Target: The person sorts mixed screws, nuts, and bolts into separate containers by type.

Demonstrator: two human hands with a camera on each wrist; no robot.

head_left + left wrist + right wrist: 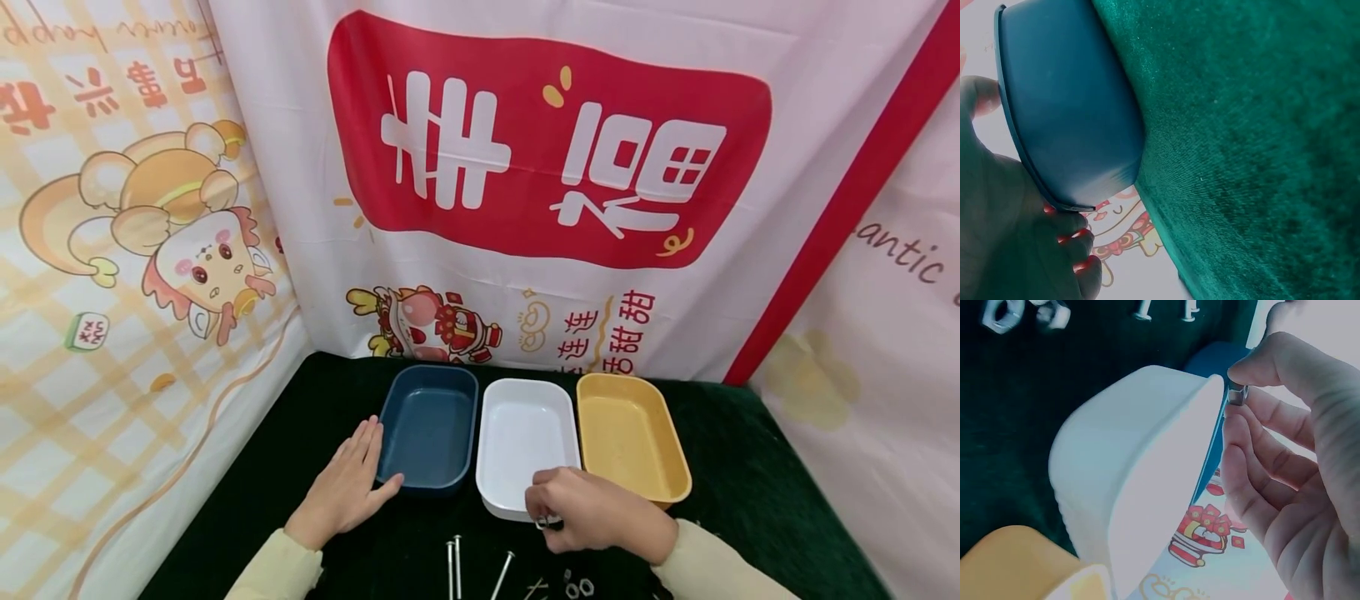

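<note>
My left hand (345,487) lies with straight fingers at the left side of the blue tray (427,429). Its fingertips and thumb touch the rim, as the left wrist view also shows. Between thumb and fingers, my right hand (588,508) pinches a small metal nut (1238,395). That hand hovers at the near right corner of the white tray (525,417). The nut appears close to the rim in the right wrist view. Nothing is seen lying in the white tray; its near right corner is hidden by the hand.
A yellow tray (630,429) stands right of the white one. On the dark green cloth (360,567) in front lie several long bolts (502,575), loose nuts (587,587) and thin brass-coloured pieces (536,588). Printed curtains (300,167) hang behind and at both sides.
</note>
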